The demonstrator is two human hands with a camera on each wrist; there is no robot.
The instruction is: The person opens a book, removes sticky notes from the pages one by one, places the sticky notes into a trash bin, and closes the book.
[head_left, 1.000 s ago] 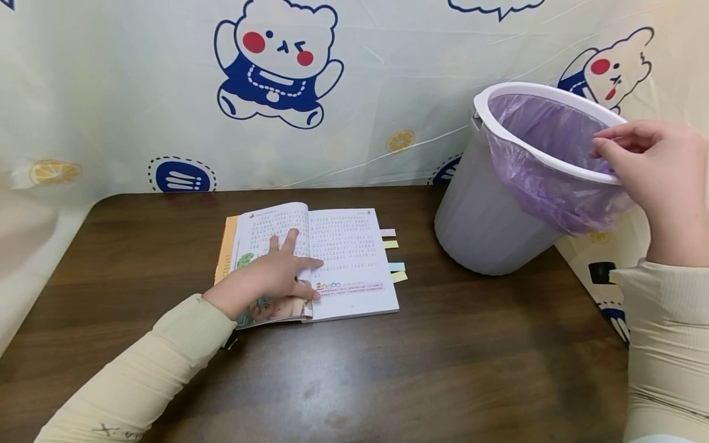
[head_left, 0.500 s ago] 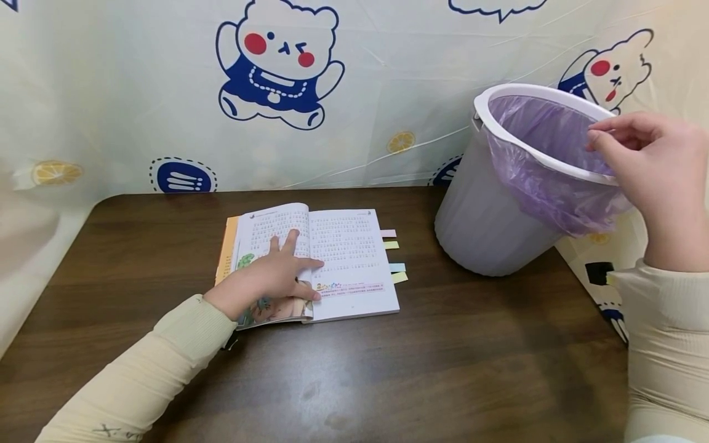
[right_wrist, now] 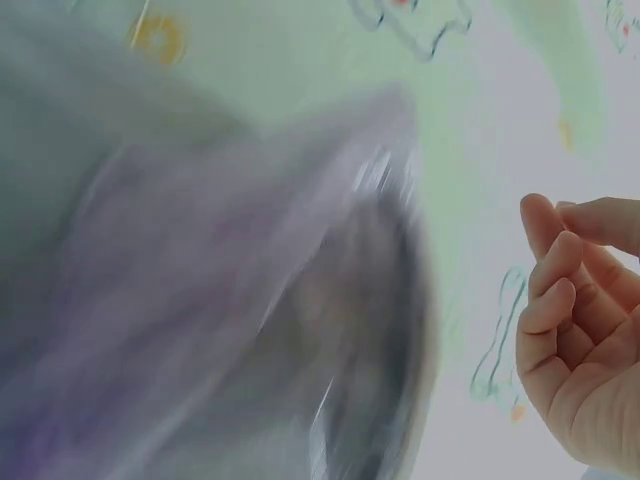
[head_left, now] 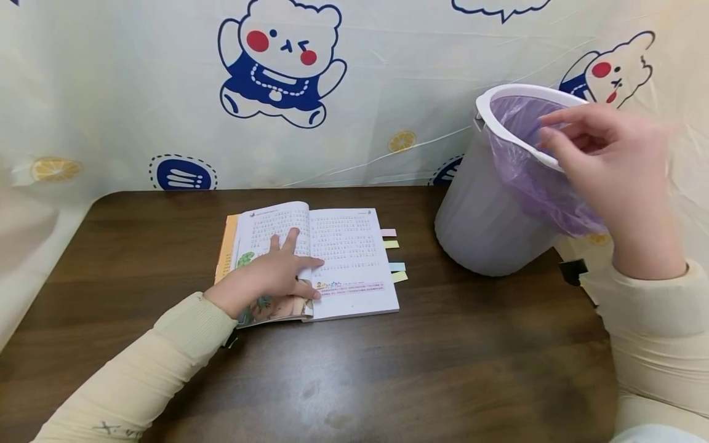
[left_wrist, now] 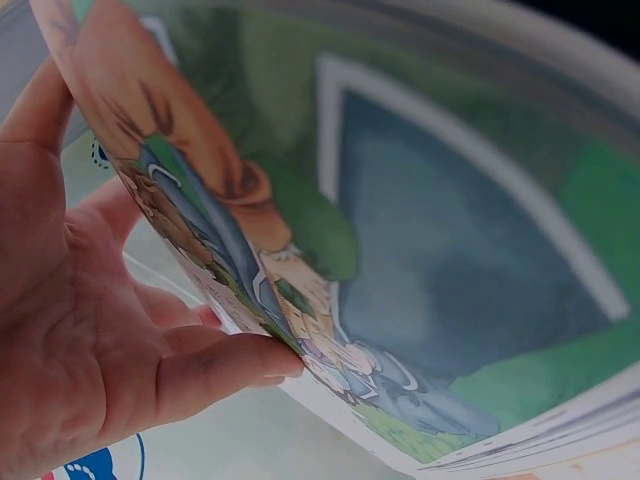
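Note:
An open book point(head_left: 343, 258) lies on the dark wooden table, printed text on both pages and a picture low on the left one. My left hand point(head_left: 274, 271) rests on the left page with its fingers spread, thumb and a finger reaching over the gutter. The left wrist view shows the picture page close up beside that hand point(left_wrist: 90, 340). Above the front rim of a grey trash bin point(head_left: 482, 215) is my right hand point(head_left: 615, 160), fingers loosely curled and nothing visible between them. A purple bag point(head_left: 537, 191) lines the bin and folds over its white rim.
Several coloured sticky tabs point(head_left: 394, 267) stick out from the book's right edge. The bin stands at the table's point(head_left: 354, 381) back right, near a patterned cloth point(head_left: 388, 74) that hangs behind. In the right wrist view the purple liner point(right_wrist: 200, 270) is blurred.
My right hand has moved left and toward me across the bin's rim, its thumb and forefinger slightly further apart. My left hand and the book have stayed put.

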